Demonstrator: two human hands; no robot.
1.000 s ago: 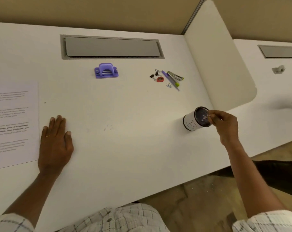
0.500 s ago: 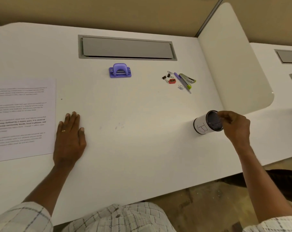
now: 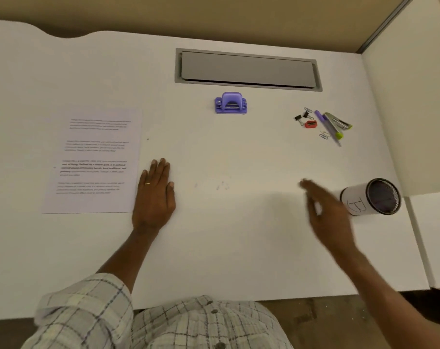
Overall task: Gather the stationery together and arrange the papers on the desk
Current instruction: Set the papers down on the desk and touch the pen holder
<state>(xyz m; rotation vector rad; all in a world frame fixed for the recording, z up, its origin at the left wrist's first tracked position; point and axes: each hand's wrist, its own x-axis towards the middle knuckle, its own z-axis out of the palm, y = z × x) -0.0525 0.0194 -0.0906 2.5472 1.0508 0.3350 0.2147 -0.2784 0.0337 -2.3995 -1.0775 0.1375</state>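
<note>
Hands occupy the near half of the desk [image 3: 239,248], and neither grasps anything. Left hand [image 3: 154,195] lies flat, palm down, fingers together and extended toward 12 o'clock, just beside the right edge of the printed sheet [image 3: 95,159]; whether it touches the paper edge cannot be told. This placement is judged to serve as a brace and as a ready position for squaring the paper. Right hand [image 3: 327,212] is blurred by motion, fingers spread loose and released, hovering over bare desk at roughly 9 o'clock from the pen holder [image 3: 372,197], near it but apart. Pen holder is a white cylinder marked with a handwritten letter, with a dark mesh interior; its mouth faces the camera, and whether it stands upright or lies tipped cannot be told with certainty. Contents are not discernible. Its position at the right side of the desk, next to the divider panel [image 3: 415,96], puts it at about 5 o'clock from the small-item cluster, which suits loading. Farther out, at 12 o'clock from the right hand, the cluster lies loose: binder clips [image 3: 302,117], red sharpener [image 3: 310,124], purple pen [image 3: 327,125], green stapler [image 3: 338,121], paper clips [image 3: 324,135]. Purple hole punch [image 3: 231,103] sits alone at centre, well apart from the cluster. Beyond it, the grey cable hatch [image 3: 247,69] is recessed in the surface. Gathering is judged not yet done.
</note>
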